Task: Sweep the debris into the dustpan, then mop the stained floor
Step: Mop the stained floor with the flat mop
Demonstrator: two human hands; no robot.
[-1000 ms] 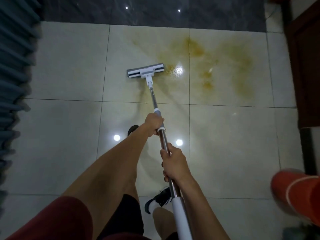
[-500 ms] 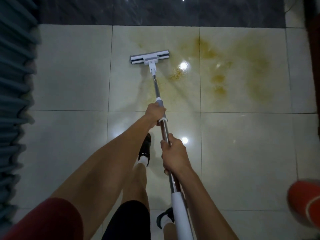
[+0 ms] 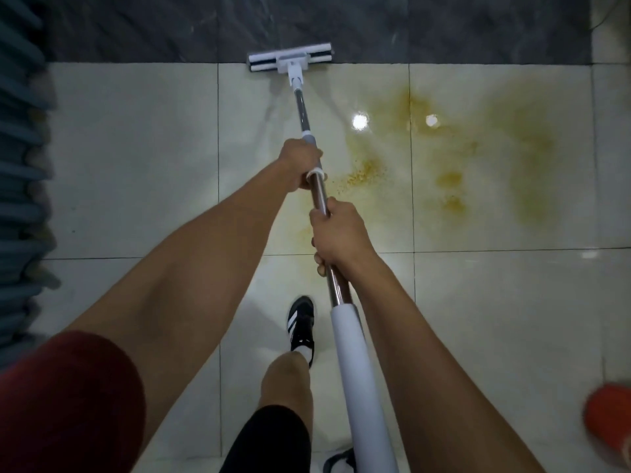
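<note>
I hold a long mop by its metal pole (image 3: 304, 110) with both hands. My left hand (image 3: 302, 167) grips the pole higher up, at a white collar. My right hand (image 3: 336, 233) grips it lower, just above the white foam sleeve (image 3: 358, 377). The flat white mop head (image 3: 289, 58) lies on the floor at the seam between the pale tiles and the dark tile strip. A yellow-brown stain (image 3: 450, 155) spreads over the glossy pale tiles to the right of the pole, with gritty specks (image 3: 365, 172) near my hands.
A ribbed blue-grey object (image 3: 20, 158) lines the left edge. A blurred orange container (image 3: 611, 425) sits at the lower right. Dark tiles (image 3: 444, 25) run along the far side. My black-and-white shoe (image 3: 301, 324) steps on the tile below my hands.
The mop head has slid forward from the stain's left edge to the dark tile strip. I have stepped forward, and the stain now lies closer beneath me.
</note>
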